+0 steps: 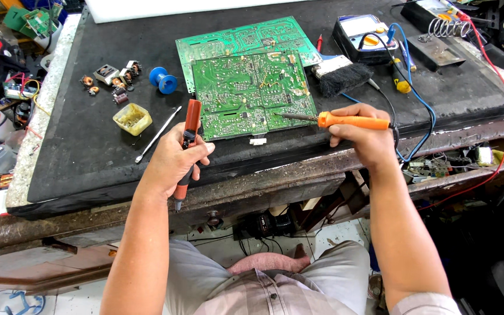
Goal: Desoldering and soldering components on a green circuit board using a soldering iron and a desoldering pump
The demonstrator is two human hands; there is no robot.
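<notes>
One head-worn view looks steeply down — close over the bench (88, 157); forearms and lap fill its lower half.

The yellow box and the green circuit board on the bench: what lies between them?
In the head view, a thin metal pick lies slanted on the black mat between the small yellow box and the green circuit board.
</notes>
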